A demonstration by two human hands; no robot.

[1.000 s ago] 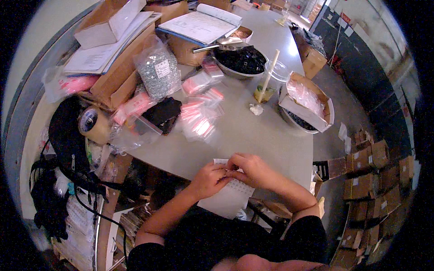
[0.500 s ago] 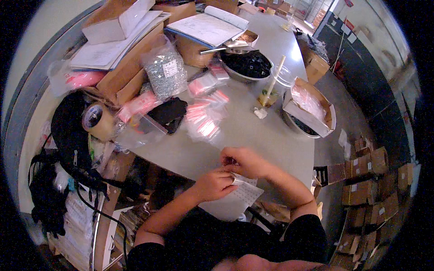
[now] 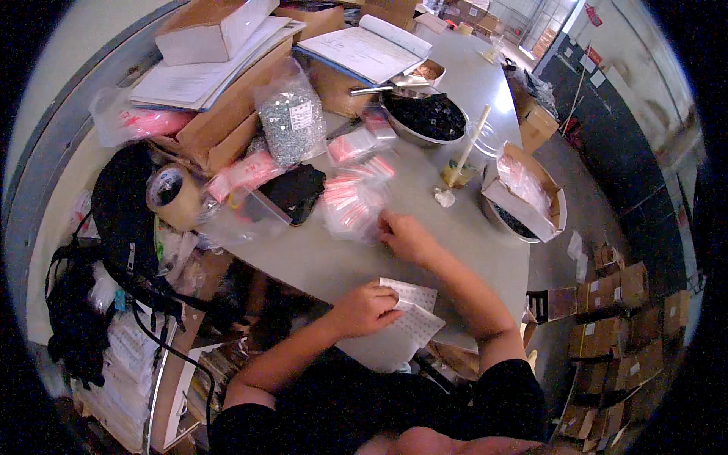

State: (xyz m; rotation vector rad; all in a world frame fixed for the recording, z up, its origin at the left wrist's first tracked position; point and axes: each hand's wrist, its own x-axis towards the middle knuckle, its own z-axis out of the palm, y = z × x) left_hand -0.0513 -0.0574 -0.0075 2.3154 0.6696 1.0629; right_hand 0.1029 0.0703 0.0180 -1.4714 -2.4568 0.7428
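Head view, near to far: left hand [image 3: 366, 309], fingers curled shut on a white sheet of small labels [image 3: 409, 322] at the near edge of the grey table [image 3: 455, 250]. Right hand [image 3: 406, 235], stretched forward, fingers bent down onto a heap of small clear bags with pink strips [image 3: 350, 203]; whether they pinch one cannot be told. Beyond: black pouch [image 3: 296, 189], roll of tape [image 3: 173, 196], bag of screws [image 3: 292, 121], metal bowl of dark parts [image 3: 426, 120], open book [image 3: 364, 47].

Bare tabletop [image 3: 455, 250] (clutter [image 3: 250, 152] leftward)
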